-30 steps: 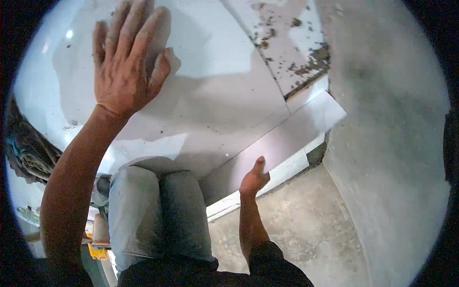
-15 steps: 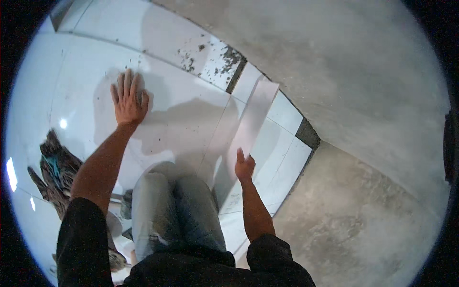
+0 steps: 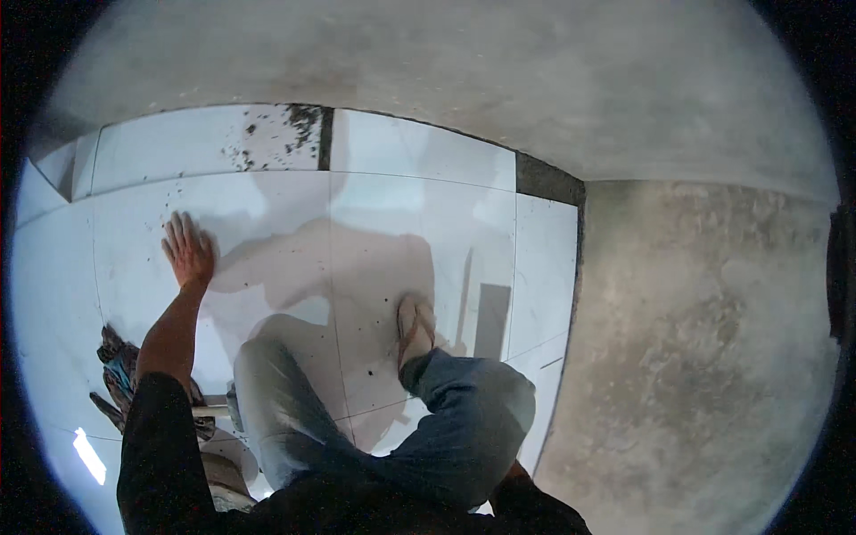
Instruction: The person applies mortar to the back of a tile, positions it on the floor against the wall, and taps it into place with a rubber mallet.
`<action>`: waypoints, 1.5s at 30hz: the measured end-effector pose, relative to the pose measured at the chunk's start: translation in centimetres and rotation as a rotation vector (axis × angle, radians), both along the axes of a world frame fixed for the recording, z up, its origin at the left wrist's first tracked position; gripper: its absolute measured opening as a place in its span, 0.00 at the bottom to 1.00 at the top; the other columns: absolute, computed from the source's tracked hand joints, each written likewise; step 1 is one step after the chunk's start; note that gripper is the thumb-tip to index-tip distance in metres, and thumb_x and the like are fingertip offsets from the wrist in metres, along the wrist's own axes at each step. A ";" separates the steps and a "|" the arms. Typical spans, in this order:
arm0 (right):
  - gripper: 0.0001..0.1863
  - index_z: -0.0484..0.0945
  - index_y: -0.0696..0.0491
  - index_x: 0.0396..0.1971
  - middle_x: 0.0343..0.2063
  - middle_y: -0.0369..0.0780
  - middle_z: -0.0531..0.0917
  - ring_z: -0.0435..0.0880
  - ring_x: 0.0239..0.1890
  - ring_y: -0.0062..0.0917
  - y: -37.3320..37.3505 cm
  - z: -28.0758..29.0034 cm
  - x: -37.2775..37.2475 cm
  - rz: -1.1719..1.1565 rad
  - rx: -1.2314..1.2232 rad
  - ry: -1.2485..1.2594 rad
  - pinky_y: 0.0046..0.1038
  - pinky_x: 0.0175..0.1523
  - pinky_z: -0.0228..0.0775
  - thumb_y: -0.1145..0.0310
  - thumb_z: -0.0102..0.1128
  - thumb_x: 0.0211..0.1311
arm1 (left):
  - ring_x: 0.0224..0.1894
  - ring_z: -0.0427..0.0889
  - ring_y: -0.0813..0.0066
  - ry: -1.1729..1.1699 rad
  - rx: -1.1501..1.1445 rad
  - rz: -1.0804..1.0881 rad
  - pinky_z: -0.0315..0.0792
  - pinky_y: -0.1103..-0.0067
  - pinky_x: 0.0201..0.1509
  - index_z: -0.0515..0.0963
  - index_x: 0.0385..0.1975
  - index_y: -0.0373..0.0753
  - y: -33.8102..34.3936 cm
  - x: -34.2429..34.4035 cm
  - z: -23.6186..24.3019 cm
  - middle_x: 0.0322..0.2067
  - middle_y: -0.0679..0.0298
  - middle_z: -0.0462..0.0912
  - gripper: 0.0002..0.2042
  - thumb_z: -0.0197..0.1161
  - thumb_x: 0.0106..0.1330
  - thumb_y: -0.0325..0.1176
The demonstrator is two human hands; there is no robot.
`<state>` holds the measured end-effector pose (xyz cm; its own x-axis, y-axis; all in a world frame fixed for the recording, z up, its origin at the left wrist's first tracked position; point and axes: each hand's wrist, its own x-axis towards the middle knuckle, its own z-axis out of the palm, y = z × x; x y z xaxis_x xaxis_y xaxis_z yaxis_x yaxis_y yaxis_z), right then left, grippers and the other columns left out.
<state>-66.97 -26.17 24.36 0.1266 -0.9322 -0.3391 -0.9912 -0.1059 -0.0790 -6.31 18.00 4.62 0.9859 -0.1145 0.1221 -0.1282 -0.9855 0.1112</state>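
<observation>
My left hand (image 3: 189, 252) lies flat on a large white floor tile (image 3: 259, 205), palm down with fingers stretched out. It holds nothing. My right hand is out of sight; only a bit of forearm (image 3: 513, 478) shows behind my bent right knee, so I cannot tell what that hand holds. A sandalled foot (image 3: 415, 328) is planted on the tiles before that knee. Dark mortar crumbs (image 3: 303, 125) are scattered on the far row of tiles, beside a narrow mortar-coloured gap (image 3: 326, 139). Another untiled patch (image 3: 546, 176) lies at the far right corner.
A bare grey wall (image 3: 428, 62) runs along the far side, and a second grey plastered surface (image 3: 678, 339) borders the tiles on the right. Crumpled dark rags (image 3: 118, 374) lie beside my left forearm. A bucket-like container (image 3: 225, 481) stands partly hidden near my left sleeve.
My view has turned. My right hand, earlier at a long white tile strip, has gone behind my right leg, and the strip is no longer visible. The right knee has swung outward; the left hand stays flat.
</observation>
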 end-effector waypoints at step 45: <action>0.20 0.74 0.61 0.35 0.31 0.47 0.76 0.76 0.35 0.38 -5.0 -20.8 -17.0 -0.335 -0.723 -0.025 0.39 0.42 0.71 0.56 0.54 0.62 | 0.66 0.50 0.42 0.726 -0.055 -0.035 0.47 0.59 0.68 0.50 0.65 0.40 -9.0 -29.8 21.1 0.65 0.43 0.50 0.33 0.50 0.64 0.49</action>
